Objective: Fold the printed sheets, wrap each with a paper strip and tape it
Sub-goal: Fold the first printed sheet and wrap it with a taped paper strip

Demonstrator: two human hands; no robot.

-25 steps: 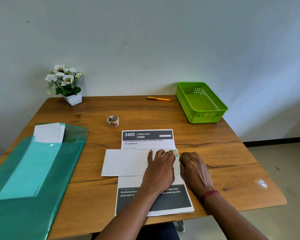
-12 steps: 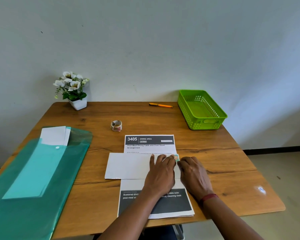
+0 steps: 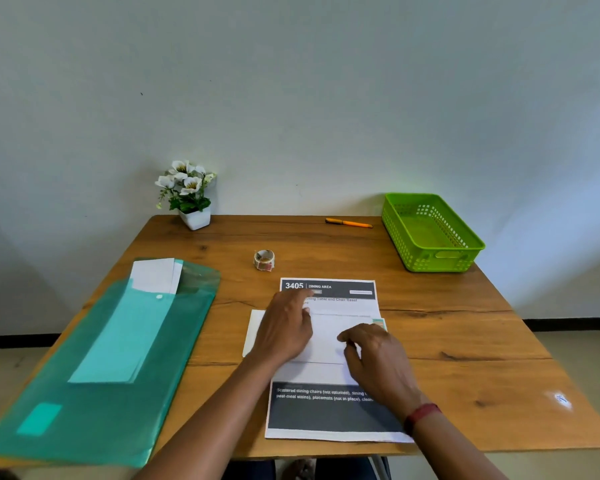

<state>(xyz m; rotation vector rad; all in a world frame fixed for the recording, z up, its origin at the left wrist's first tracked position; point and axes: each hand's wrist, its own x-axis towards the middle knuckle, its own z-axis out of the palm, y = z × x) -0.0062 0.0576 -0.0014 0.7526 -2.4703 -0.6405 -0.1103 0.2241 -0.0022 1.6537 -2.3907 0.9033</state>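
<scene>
two hands on a white paper strip (image 3: 326, 337) across a printed sheet (image 3: 329, 407), lower centre of the frame.
left hand (image 3: 284, 327) lies flat, fingers together; right hand (image 3: 378, 362) curls, fingers loosely apart, on the smooth strip. sheet header reads "3405 dining area". a tape roll (image 3: 264, 260) sits just above on the grainy wooden table (image 3: 465, 341).

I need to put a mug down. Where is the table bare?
Bare wood lies right of the sheet, in front of the basket, and between plant and pen. The folder fills the left.
</scene>
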